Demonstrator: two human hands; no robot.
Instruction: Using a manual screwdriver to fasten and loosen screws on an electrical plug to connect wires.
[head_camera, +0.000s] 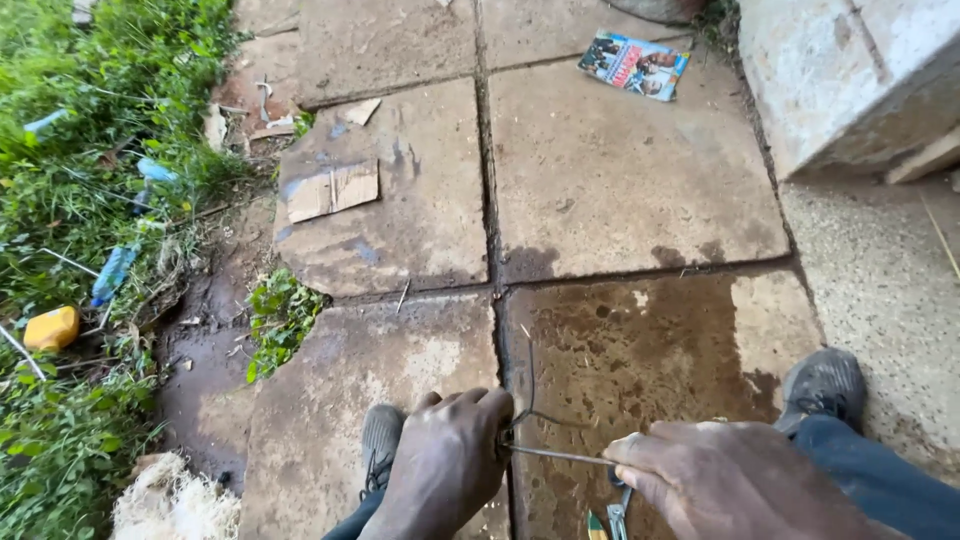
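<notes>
Left hand (445, 460): fingers curled shut, clamped on one end of a thin metal wire (555, 456), knuckles up, evidently anchoring it. Right hand (735, 480): closed over the other end of the same straight run, also gripping pliers (617, 515) whose handles hang below the fist; whether the plier jaws bite the wire cannot be told. Wire held taut and near level between both fists, low over the wet paving slab (640, 350), with a loose loop curling upward from the left grip, consistent with tension kept for bending or twisting. Dark shoes (825, 385) planted on either side, bracing the stance. Elsewhere: flattened cardboard scrap (333, 190) on a far slab, printed paper (634, 65) near the concrete block (840, 80), yellow container (52, 327) in the weeds.
</notes>
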